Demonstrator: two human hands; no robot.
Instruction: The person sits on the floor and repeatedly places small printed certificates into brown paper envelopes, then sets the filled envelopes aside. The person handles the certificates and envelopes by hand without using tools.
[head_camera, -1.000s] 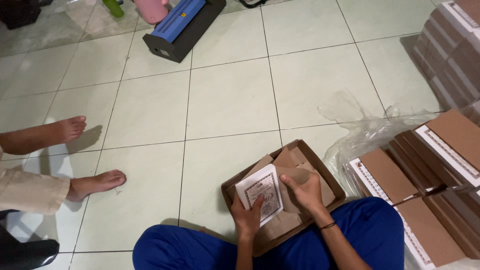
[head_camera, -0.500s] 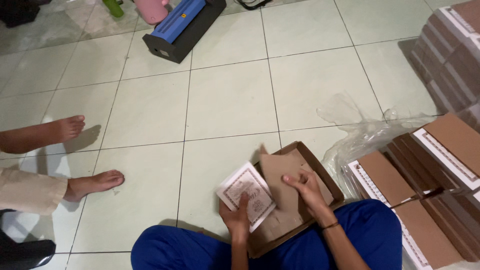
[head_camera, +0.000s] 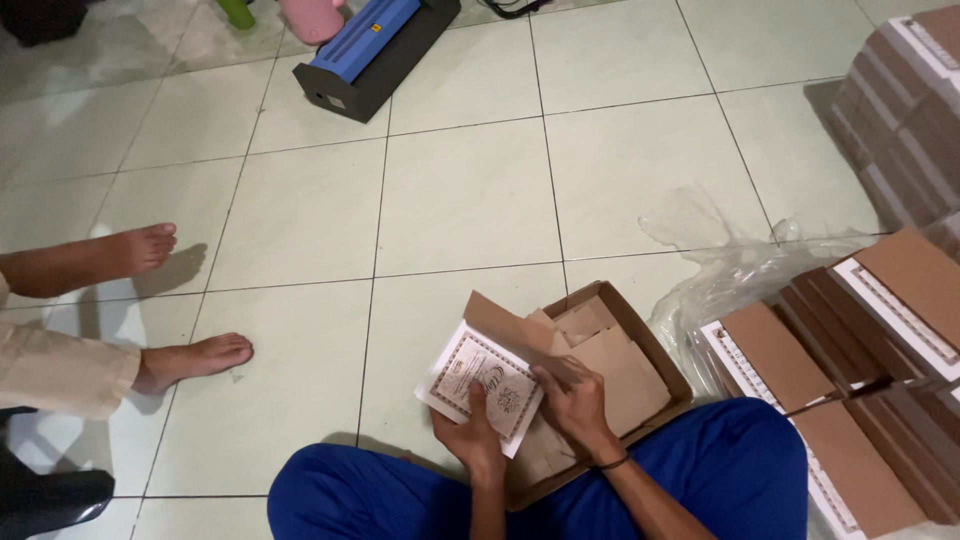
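I sit cross-legged in blue trousers on a tiled floor. My left hand (head_camera: 473, 437) holds a white card with a brown ornamental border (head_camera: 478, 380) by its near edge, thumb on top. My right hand (head_camera: 575, 400) presses on a brown paper cover (head_camera: 520, 330) whose flap sticks up just right of the card. Both rest over an open cardboard box (head_camera: 655, 345) in front of my legs, holding more brown folded covers (head_camera: 620, 365).
Another person's bare feet (head_camera: 190, 358) rest on the floor at left. Stacks of brown-and-white card packs (head_camera: 850, 350) lie at right on clear plastic wrap (head_camera: 720, 270). A blue and black machine (head_camera: 370, 50) sits at the far top.
The white card has shifted left, off the box, in my left hand. My right hand has lifted a brown cover's flap beside it.
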